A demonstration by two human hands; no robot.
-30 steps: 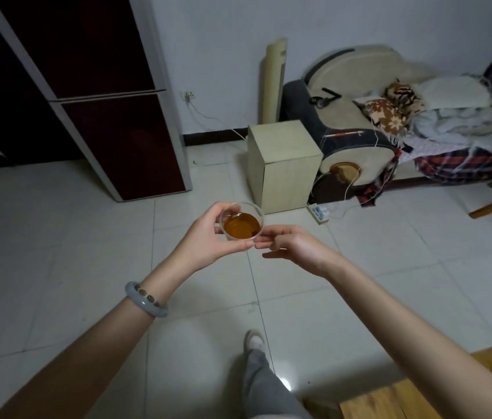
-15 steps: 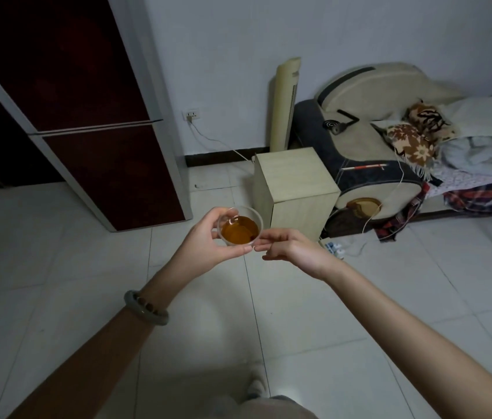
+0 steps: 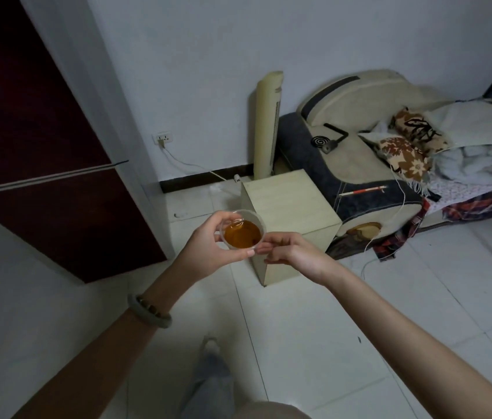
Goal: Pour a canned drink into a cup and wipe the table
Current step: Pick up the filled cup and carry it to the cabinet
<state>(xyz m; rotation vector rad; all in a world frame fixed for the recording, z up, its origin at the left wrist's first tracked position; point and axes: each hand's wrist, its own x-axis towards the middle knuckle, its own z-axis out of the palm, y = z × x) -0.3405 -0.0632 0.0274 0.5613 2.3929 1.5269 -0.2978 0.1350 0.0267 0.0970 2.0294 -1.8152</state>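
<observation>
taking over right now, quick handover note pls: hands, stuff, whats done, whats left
Left hand: grips the cup from its left side.
Right hand: fingertips pinch the cup's right edge.
Cup: held level in the air over the tiled floor, near the pale box, amber drink inside.
Done: drink is in the cup.
Left: wipe the table; no can, cloth or table in view.

I can read no text, brand or number anywhere in this head view. The clear cup (image 3: 243, 234) shows me only its open top, and the dark brush-like marks on the brown patterned cushion (image 3: 420, 130) don't resolve into anything I can make out as characters. The red-and-white stick (image 3: 362, 191) lying on the dark upholstery (image 3: 368, 207) is too small for me to tell any print on it.
</observation>
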